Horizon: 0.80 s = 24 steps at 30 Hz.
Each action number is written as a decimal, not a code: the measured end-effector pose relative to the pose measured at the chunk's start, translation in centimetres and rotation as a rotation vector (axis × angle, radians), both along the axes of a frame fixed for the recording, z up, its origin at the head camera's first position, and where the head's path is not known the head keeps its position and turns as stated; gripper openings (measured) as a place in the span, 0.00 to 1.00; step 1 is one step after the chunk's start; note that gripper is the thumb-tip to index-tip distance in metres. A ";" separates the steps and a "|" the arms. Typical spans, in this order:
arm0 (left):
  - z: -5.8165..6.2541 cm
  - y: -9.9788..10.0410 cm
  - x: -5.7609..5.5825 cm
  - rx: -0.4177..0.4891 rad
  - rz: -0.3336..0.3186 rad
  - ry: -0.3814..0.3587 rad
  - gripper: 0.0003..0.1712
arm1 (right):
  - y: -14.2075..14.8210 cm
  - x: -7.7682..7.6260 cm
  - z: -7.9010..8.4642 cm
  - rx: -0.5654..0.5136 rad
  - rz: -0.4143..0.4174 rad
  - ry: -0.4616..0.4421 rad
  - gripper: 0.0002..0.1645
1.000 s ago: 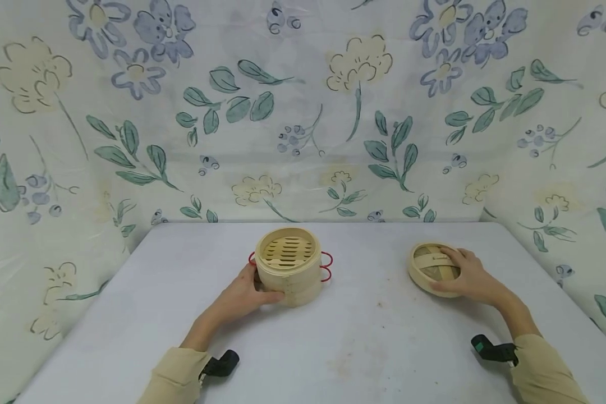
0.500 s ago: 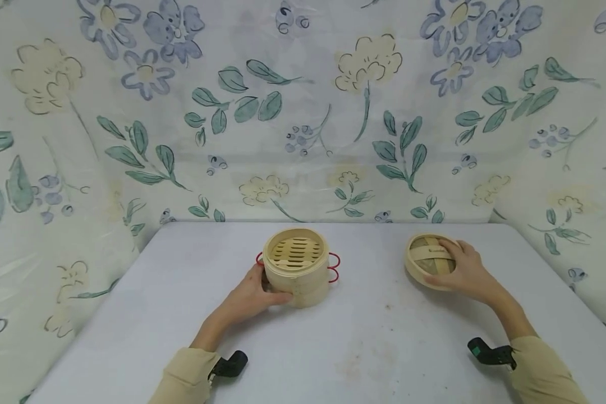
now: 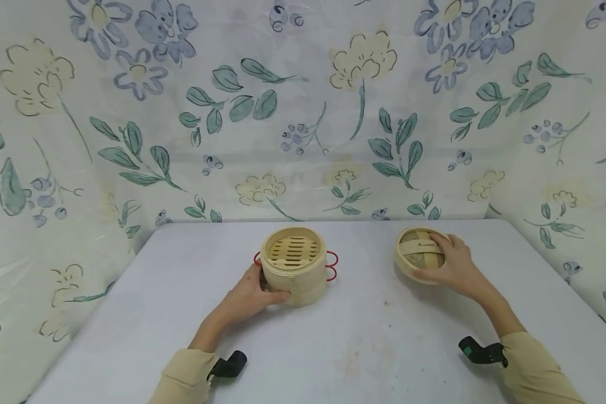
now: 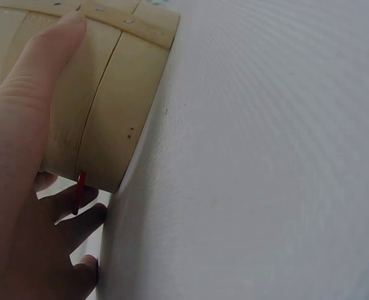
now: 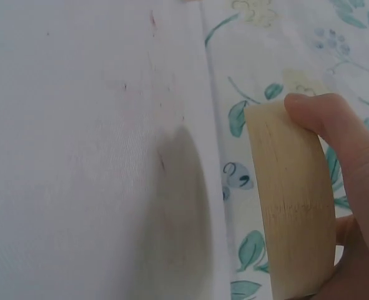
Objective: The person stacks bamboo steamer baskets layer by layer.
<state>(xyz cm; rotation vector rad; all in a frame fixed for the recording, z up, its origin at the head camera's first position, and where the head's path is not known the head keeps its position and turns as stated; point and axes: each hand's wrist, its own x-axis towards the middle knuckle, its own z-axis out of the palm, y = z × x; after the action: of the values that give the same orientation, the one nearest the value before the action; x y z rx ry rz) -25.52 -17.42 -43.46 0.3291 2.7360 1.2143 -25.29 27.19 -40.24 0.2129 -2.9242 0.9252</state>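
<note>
A round bamboo steamer [image 3: 295, 283] of stacked tiers, with a slatted inner floor and red loops at its sides, stands left of the table's middle. My left hand [image 3: 247, 297] grips its near left side; in the left wrist view the thumb lies across the wooden wall and the fingers reach behind, near a red loop [image 4: 80, 194]. Off to the right, my right hand [image 3: 457, 269] holds the bamboo steamer lid [image 3: 418, 247] by its edge. In the right wrist view, the lid's rim [image 5: 291, 200] is clear of the table, with its shadow below.
The white table [image 3: 353, 348] has faint brownish stains and small dark specks near the front. A floral sheet [image 3: 303, 112] hangs behind it and along both sides. Black wrist cameras [image 3: 229, 365] sit at both cuffs.
My right hand has raised the lid and carried it left and farther back, closer to the steamer. My left hand keeps its grip on the steamer, which stays put. The head view shifts slightly.
</note>
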 end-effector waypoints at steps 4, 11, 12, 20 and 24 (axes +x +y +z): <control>0.1 -0.1 0.1 -0.005 0.010 0.009 0.64 | -0.6 0.1 0.4 0.012 -0.006 0.013 0.63; -0.3 0.0 0.0 0.022 -0.009 0.017 0.62 | -1.0 0.3 1.0 0.006 -0.016 0.002 0.63; -0.4 0.1 0.0 0.022 -0.007 0.016 0.63 | -1.0 0.3 1.1 0.005 -0.020 0.005 0.63; -0.1 0.1 0.3 0.001 0.012 0.018 0.63 | -2.7 -0.9 2.1 -0.042 -0.021 -0.008 0.62; 0.1 0.0 0.3 0.004 0.005 0.018 0.63 | -3.8 -1.4 2.7 -0.063 -0.028 -0.018 0.63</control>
<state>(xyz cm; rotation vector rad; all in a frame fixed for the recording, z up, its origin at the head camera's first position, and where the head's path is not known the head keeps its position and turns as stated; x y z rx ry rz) -25.17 -17.46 -43.39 0.3353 2.7515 1.2239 -26.66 23.34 -37.54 0.1612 -2.9013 1.0179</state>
